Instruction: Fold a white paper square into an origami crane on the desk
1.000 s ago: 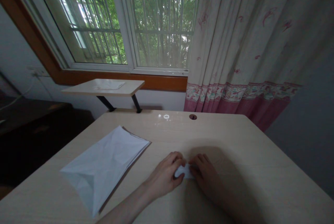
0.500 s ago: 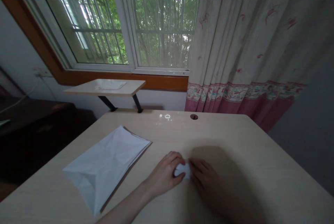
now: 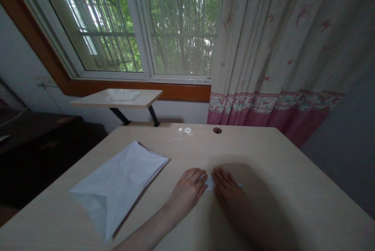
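A small folded white paper [image 3: 209, 182] lies on the light wooden desk [image 3: 263, 153], mostly covered by both hands. My left hand [image 3: 187, 190] lies flat on its left part, fingers stretched out together. My right hand [image 3: 230, 194] lies flat on its right part, fingers extended; a white corner shows past its right side. The two hands nearly touch over the paper.
A stack of creased white sheets [image 3: 117, 186] lies on the desk to the left. A cable hole [image 3: 217, 130] sits near the desk's far edge. Beyond are a small raised shelf [image 3: 117, 98], a barred window and a flowered curtain [image 3: 278, 48].
Both hands went from curled, pinching the small paper, to lying flat and pressing it onto the desk. They shifted slightly away from me.
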Available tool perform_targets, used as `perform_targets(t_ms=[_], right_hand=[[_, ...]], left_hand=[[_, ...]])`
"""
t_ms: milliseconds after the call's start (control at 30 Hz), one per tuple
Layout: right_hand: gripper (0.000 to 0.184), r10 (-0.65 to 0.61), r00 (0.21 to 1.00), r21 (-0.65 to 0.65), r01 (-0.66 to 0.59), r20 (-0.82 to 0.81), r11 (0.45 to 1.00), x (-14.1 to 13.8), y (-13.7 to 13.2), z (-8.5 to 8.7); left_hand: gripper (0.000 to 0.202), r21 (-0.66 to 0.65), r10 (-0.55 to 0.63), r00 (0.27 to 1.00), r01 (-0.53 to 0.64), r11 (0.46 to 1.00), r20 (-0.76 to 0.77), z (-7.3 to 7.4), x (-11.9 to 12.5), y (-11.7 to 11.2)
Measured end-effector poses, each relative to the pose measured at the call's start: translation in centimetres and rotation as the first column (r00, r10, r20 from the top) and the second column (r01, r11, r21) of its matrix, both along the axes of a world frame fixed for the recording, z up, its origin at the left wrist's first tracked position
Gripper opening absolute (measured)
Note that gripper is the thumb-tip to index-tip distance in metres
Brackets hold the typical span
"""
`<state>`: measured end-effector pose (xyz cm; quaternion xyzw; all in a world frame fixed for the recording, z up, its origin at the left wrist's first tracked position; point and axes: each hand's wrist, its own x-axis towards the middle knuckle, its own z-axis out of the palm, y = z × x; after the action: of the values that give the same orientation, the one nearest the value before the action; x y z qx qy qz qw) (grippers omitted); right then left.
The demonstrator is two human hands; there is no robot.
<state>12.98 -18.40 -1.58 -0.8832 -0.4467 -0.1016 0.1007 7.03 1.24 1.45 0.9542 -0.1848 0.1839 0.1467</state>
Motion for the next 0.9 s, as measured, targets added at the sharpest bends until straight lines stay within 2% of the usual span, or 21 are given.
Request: perform_targets(t_ms=[133, 333, 500, 600, 900], right_hand=[[0.046, 0.021, 0.999, -0.024, -0.022, -0.032, 0.999, 0.3, 0.0, 0.4], [0.047, 0.026, 0.998, -0.042, -0.029, -0.058, 0.999, 0.7, -0.2, 0.3], [0.048, 0.036, 0.995, -0.002, -0.036, -0.092, 0.999, 0.8, -0.5, 0.1], [0.048, 0.031, 0.993, -0.020, -0.033, -0.115, 0.999, 0.6, -0.6, 0.4], [0.050, -0.011, 0.980, -0.081, -0.005, -0.198, 0.997, 0.3, -0.3, 1.4]], left_hand=[[0.026, 0.088, 0.031, 0.997, -0.037, 0.995, 0.070, -0.7, 0.3, -0.6], [0.033, 0.168, 0.075, 0.997, -0.078, 0.983, 0.027, -1.1, -0.6, -1.2], [0.040, 0.238, 0.137, 0.990, -0.138, 0.961, 0.021, -2.2, -1.4, -1.9], [0.044, 0.272, 0.161, 0.987, -0.155, 0.950, 0.003, -2.7, -1.6, -2.1], [0.045, 0.316, 0.240, 0.970, -0.223, 0.922, -0.018, -2.3, -2.0, -2.5]])
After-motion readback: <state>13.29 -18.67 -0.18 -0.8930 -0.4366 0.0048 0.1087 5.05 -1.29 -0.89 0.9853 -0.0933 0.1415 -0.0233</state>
